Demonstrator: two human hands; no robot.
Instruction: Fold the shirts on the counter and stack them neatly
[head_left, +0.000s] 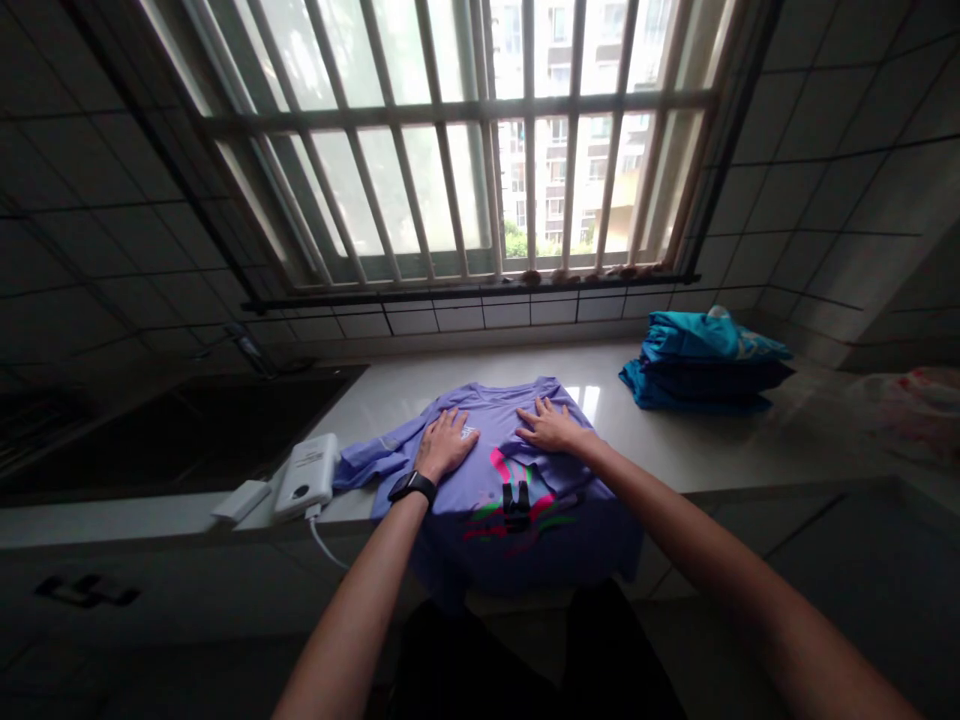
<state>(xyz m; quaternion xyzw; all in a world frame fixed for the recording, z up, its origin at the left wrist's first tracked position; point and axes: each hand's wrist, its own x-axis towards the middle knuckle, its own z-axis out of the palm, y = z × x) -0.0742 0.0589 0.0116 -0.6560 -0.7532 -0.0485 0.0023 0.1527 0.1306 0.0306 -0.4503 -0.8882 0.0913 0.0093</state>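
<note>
A purple long-sleeved shirt (487,480) lies spread on the counter, its collar toward the window and its lower part hanging over the front edge. Pink, green and black print shows on its front. My left hand (446,443), with a dark watch on the wrist, rests flat on the left side of the chest, fingers stretched out, beside a small white print. Flat on the right side of the chest is my right hand (547,427), its fingers spread. One sleeve reaches left toward a white power bank; the other is mostly hidden by my right arm.
The white power bank (307,474) with a cable and a smaller white block (241,501) lie near the counter's front edge. Further left is a dark sink (187,420) with a faucet (251,350). Folded blue clothes (701,360) are stacked at right, beside a plastic bag (911,405).
</note>
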